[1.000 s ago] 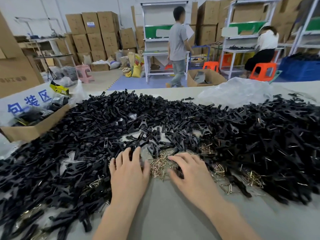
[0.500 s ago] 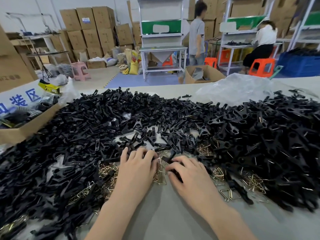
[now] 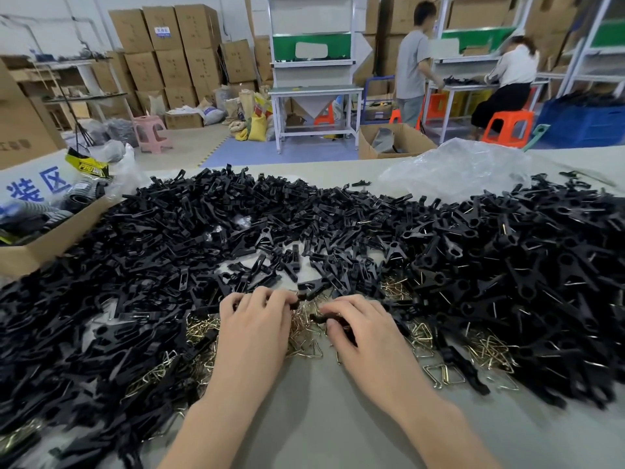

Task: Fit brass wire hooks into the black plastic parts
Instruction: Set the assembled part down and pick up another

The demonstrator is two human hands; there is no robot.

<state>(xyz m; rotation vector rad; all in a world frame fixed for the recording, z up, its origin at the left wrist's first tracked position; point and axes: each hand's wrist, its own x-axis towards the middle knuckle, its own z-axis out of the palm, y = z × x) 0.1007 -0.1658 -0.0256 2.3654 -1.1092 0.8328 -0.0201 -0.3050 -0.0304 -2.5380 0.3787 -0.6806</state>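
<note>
A wide heap of black plastic parts (image 3: 338, 225) covers the grey table (image 3: 321, 418) from left to right. Loose brass wire hooks (image 3: 304, 330) lie in a small pile between my hands, with more at the right (image 3: 487, 353) and left (image 3: 152, 377). My left hand (image 3: 253, 330) rests palm down with its fingers curled at the heap's edge; what they hold is hidden. My right hand (image 3: 365, 333) pinches a black plastic part (image 3: 324, 318) between thumb and fingers, just above the hooks.
An open cardboard box (image 3: 44, 238) stands at the table's left edge. A crumpled clear plastic bag (image 3: 463, 170) lies at the back right. Beyond the table, two people work at benches among stacked cartons and orange stools.
Both hands went from lying flat with spread fingers to curled. They slid forward into the heap's edge, and the right hand took hold of a black part.
</note>
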